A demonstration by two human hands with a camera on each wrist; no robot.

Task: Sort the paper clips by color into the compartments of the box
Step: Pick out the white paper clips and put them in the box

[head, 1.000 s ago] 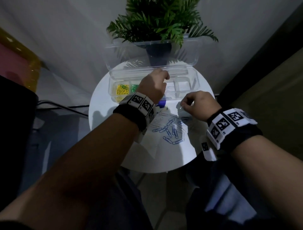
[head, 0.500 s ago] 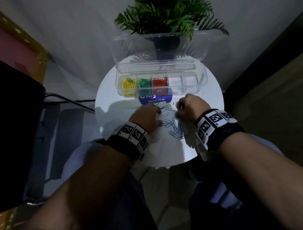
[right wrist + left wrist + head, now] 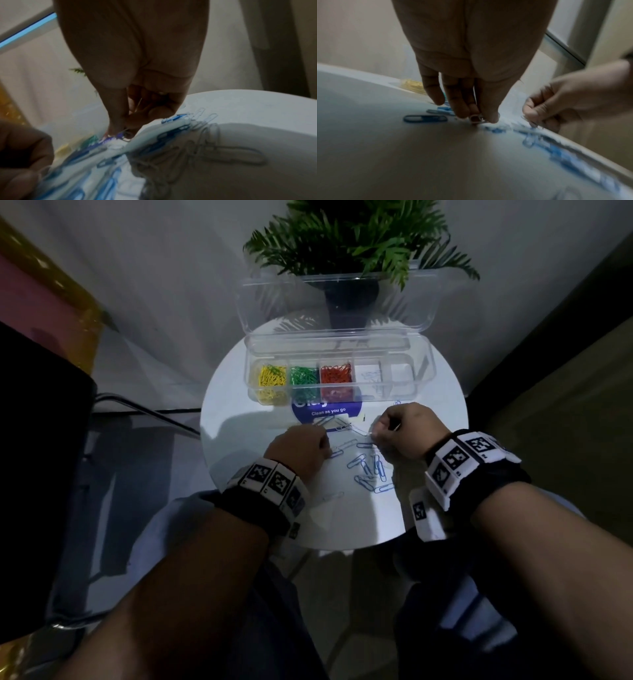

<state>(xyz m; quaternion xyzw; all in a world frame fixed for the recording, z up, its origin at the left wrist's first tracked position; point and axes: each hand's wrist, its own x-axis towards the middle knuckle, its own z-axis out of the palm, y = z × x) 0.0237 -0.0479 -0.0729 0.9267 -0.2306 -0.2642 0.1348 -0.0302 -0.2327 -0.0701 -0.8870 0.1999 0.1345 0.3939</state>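
A clear compartment box [image 3: 424, 378] stands at the back of the round white table [image 3: 239, 419]. From left to right its compartments hold yellow clips [image 3: 272, 376], green clips [image 3: 304, 376], red clips [image 3: 336, 373] and white clips [image 3: 370, 374]. Loose blue clips [image 3: 368, 470] and a few white ones lie between my hands. My left hand [image 3: 327, 445] pinches a white clip [image 3: 476, 119] against the table, next to a blue clip [image 3: 424, 118]. My right hand [image 3: 373, 433] pinches another white clip [image 3: 125, 136] at the pile's far edge, its other fingers curled.
The box's open lid [image 3: 339, 302] stands upright in front of a potted plant [image 3: 352, 241]. A round blue label [image 3: 327, 410] lies under the box's front. A black chair [image 3: 34, 474] is at the left. The table's near edge [image 3: 342, 546] lies above my knees.
My left hand has come back from over the box to the loose clips and now pinches one. My right hand has stayed at the pile's far edge.
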